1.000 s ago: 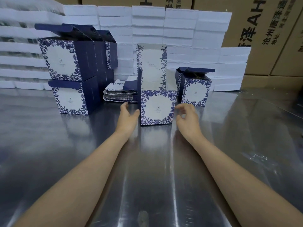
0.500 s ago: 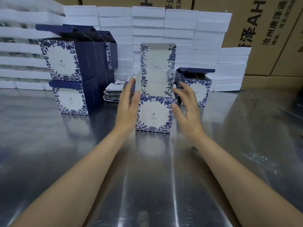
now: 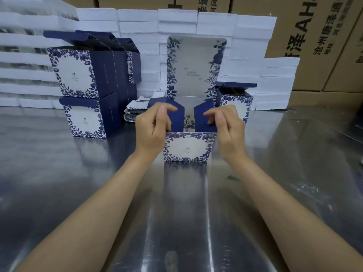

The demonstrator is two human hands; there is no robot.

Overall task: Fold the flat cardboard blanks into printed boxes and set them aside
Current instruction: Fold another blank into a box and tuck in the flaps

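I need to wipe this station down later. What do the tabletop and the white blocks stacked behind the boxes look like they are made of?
The reflective grey tabletop looks like polished sheet metal, probably stainless steel: it mirrors the boxes and shows streaky glare. The stacked white rectangular blocks look like matte foam, perhaps polystyrene, judging by slightly rough edges; wrapped cartons cannot be ruled out.

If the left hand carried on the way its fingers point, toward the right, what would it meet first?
Probably the left dark-blue side flap of the box, which the left hand already pinches. Past it lies a gap, then the opposite flap held by the right hand. Depth is unclear.
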